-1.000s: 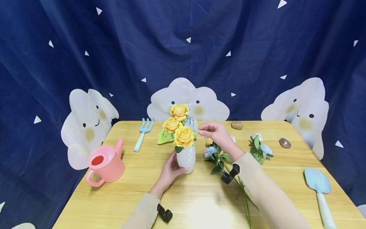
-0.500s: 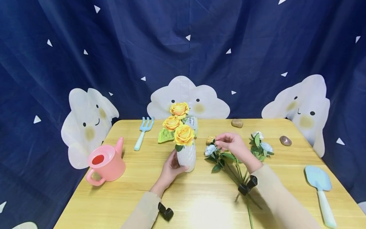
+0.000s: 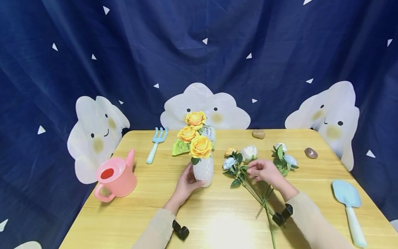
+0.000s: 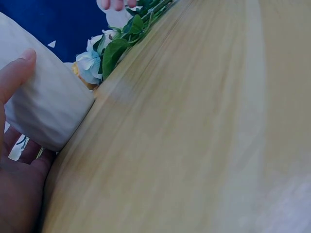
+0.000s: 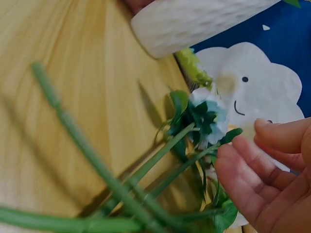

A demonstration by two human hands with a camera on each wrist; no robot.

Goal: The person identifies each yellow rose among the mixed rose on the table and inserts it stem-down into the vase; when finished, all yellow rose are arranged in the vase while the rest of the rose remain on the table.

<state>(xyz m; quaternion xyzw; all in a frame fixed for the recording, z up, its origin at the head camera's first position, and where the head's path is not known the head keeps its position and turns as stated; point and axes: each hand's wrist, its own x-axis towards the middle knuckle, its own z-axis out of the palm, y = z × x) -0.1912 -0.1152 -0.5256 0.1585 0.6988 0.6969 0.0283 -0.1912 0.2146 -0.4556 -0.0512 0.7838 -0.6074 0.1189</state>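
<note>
My left hand (image 3: 186, 185) grips the lower part of a textured white vase (image 3: 203, 171), thumb in front and fingers around its far side. Three yellow roses (image 3: 200, 147) stand in the vase. Over the flowers lying to the vase's right hovers my right hand (image 3: 264, 172), its fingers loosely bent with nothing between them. These are a light blue flower (image 3: 229, 163), a small yellow flower (image 3: 230, 151) and a white rose (image 3: 249, 153). Their green stems (image 5: 146, 170) cross one another in the right wrist view, beside the fingers.
A pink watering can (image 3: 116, 176) and a blue toy fork (image 3: 155, 145) are on the left. A green packet (image 3: 181, 147) lies behind the vase. On the right are another flower bunch (image 3: 284, 160), a brown stone (image 3: 311, 153), a tan stone (image 3: 258, 134) and a blue shovel (image 3: 346, 193).
My right hand has moved from beside the yellow roses down and right to the lying flowers, then past the white rose to their stems. The left hand keeps its hold on the vase.
</note>
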